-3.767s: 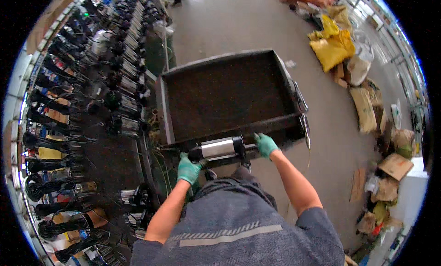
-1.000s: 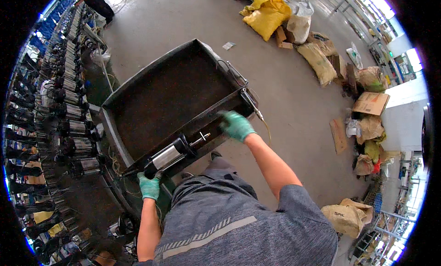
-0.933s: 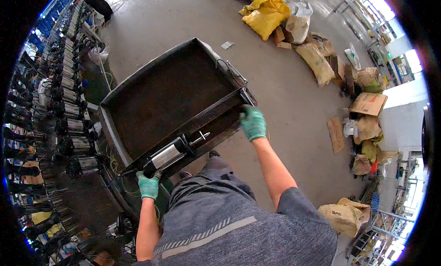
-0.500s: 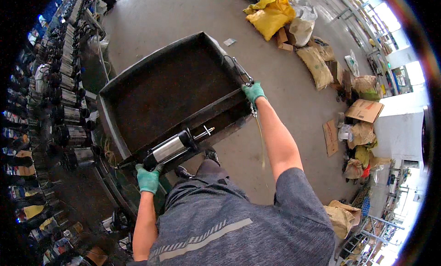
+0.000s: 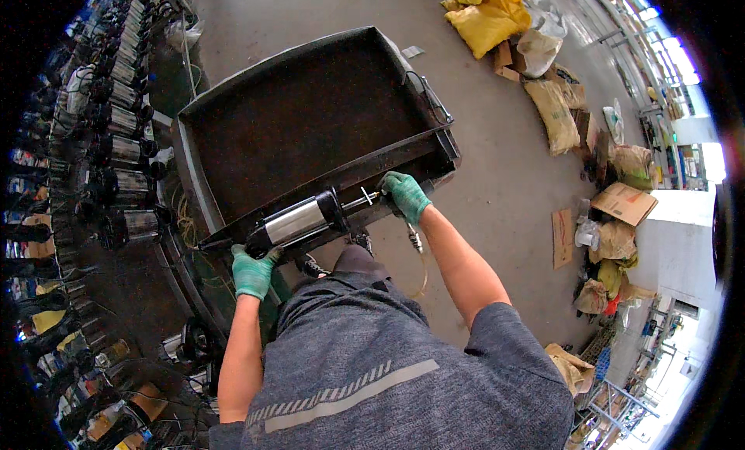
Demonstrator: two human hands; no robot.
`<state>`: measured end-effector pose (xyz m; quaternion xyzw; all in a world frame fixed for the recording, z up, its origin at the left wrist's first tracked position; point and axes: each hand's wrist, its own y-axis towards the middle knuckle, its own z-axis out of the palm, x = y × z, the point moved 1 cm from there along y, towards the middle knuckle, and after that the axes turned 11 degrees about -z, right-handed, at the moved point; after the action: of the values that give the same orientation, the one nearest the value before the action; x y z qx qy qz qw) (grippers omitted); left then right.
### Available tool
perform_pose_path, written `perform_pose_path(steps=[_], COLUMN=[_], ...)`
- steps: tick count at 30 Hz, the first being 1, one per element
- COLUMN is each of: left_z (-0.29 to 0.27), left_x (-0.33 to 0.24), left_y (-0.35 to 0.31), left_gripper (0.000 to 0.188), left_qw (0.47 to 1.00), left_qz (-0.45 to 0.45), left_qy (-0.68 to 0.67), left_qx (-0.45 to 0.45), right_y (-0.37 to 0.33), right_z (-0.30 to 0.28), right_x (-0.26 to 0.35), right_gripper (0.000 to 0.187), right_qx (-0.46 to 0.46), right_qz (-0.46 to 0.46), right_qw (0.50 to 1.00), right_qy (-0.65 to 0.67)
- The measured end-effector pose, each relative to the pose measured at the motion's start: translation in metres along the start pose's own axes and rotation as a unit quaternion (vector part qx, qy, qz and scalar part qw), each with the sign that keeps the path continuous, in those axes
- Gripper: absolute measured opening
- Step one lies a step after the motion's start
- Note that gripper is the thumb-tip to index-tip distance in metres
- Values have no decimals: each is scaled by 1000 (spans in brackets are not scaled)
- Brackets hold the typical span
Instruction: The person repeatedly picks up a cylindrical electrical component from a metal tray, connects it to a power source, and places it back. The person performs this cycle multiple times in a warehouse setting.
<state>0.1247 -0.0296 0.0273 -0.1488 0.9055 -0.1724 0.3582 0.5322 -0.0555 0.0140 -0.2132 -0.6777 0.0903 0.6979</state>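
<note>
A silver cylinder with black end caps (image 5: 296, 222) lies along the near ledge of a dark metal tray (image 5: 190, 166). From its right cap sticks out a thin metal rod with a crossbar (image 5: 361, 200). My left hand (image 5: 252, 273), in a green glove, is closed around the cylinder's left black end. At the rod's tip is my right hand (image 5: 407, 196), also in a green glove, its fingers closed on the end of a clear yellowish hose (image 5: 424, 279). Just below that hand hangs the hose's metal fitting (image 5: 415, 238). The fingers partly hide the contact with the rod.
Rows of similar silver and black cylinders (image 5: 124, 187) stand along the left. A thin dark cable (image 5: 427, 93) lies over the tray's right rim. Yellow sacks (image 5: 489, 23), tan sacks (image 5: 552, 116) and cardboard boxes (image 5: 623, 204) lie on the floor to the right.
My right hand has moved from the tray's right corner, left and nearer, to the rod's tip, bringing the hose along. My left hand stays on the cylinder's end.
</note>
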Motion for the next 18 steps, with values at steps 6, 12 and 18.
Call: perform_pose_path(steps=[6,12,18], left_z=[-5,-8,-9], left_x=[-11,-13,-14], left_y=[-4,-6,-3], left_gripper=[84,88,89], left_qw=[1000,998,996], left_qz=[3,-14,-41], left_qy=[29,57,83], left_qx=[-2,-7,-2], right_y=[7,11,16], right_z=[6,13,13], right_x=[-6,-15,-18], right_gripper=[21,23,24], right_qx=[-17,-38,-34], right_qz=[33,33,67], right_qw=[998,994,995], right_qy=[59,98,69])
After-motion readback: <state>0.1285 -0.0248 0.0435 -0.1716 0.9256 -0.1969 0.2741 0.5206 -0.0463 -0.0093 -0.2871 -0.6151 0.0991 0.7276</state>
